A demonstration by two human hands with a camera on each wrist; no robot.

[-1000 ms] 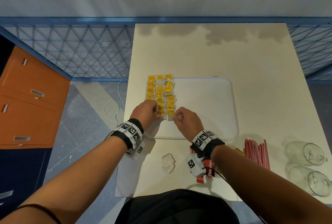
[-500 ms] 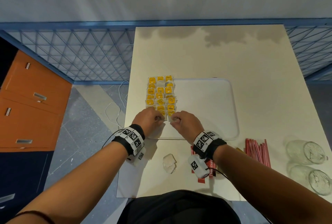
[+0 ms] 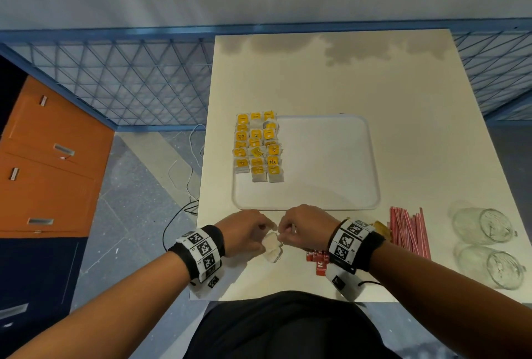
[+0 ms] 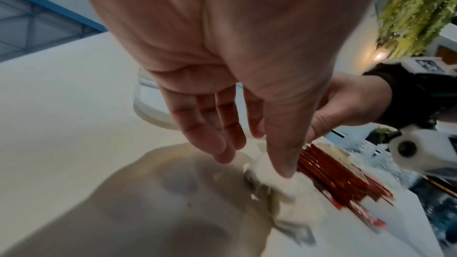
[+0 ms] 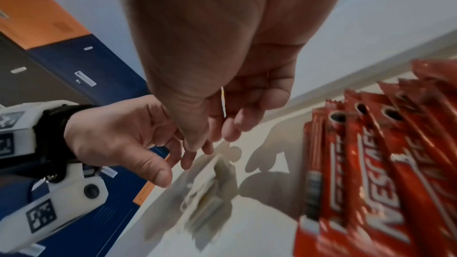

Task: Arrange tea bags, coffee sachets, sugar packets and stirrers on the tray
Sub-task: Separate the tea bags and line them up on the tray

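Several yellow-tagged tea bags lie in rows on the left side of the white tray. A small pile of loose tea bags lies on the table in front of the tray. My left hand hovers over the pile, fingers relaxed, thumb touching the top bag. My right hand is beside it, fingers curled, with a thin white and yellow tag edge between thumb and fingers. Red coffee sachets lie under my right wrist.
Red and white stirrers lie in a bundle right of the sachets, with a tan packet beside them. Two glass jars lie on their sides at the table's right edge. An orange cabinet stands to the left.
Both hands have drawn back from the tea bag rows on the tray to the loose pile near the table's front edge.
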